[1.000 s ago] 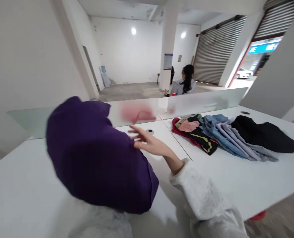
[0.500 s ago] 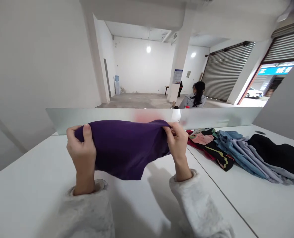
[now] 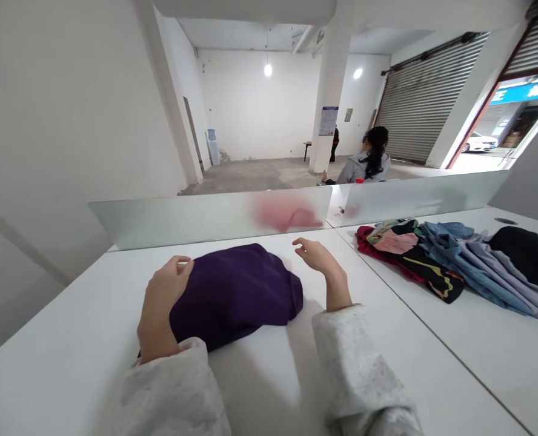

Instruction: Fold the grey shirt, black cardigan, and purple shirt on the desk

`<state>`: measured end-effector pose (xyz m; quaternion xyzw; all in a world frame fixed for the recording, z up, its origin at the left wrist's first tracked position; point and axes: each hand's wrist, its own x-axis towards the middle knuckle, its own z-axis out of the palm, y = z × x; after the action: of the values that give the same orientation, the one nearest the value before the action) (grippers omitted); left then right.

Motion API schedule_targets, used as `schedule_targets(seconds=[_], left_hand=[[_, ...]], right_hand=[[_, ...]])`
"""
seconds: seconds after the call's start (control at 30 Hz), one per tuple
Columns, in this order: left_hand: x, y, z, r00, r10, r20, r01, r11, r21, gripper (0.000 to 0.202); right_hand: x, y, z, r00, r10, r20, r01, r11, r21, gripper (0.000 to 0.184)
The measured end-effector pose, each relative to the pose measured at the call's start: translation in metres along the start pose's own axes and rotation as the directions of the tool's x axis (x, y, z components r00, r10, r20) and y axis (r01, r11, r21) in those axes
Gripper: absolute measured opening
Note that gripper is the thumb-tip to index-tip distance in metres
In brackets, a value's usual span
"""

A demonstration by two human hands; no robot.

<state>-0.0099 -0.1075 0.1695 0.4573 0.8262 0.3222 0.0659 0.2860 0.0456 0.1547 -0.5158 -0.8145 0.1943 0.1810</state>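
A purple garment (image 3: 237, 293) lies in a loose heap on the white table (image 3: 60, 339) in front of me. My left hand (image 3: 160, 303) rests at its left edge with the fingers curled, thumb and forefinger close at the cloth. My right hand (image 3: 318, 257) hovers just right of the garment, fingers loosely bent and apart, holding nothing.
A pile of clothes (image 3: 446, 254) in red, black, blue and grey lies on the table to the right. A frosted divider (image 3: 209, 215) runs along the table's far edge, with a pink shape behind it. A person (image 3: 368, 162) sits beyond it, facing away.
Both hands held the purple garment stretched up between them; now it lies on the table, the right hand has let go and the left rests at its edge.
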Motion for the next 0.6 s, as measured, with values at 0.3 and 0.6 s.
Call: schedule_targets(seconds=[0.3, 0.6], left_hand=[[-0.037, 0.075, 0.055, 0.642, 0.416, 0.645, -0.517, 0.855, -0.037, 0.027], [-0.047, 0.090, 0.105, 0.514, 0.219, 0.829, -0.673, 0.703, 0.231, 0.043]], right_hand=[[0.029, 0.040, 0.042, 0.957, 0.158, 0.244, -0.146, 0.987, -0.066, 0.053], [0.039, 0.032, 0.080, 0.939, 0.022, 0.343, -0.047, 0.997, 0.066, 0.078]])
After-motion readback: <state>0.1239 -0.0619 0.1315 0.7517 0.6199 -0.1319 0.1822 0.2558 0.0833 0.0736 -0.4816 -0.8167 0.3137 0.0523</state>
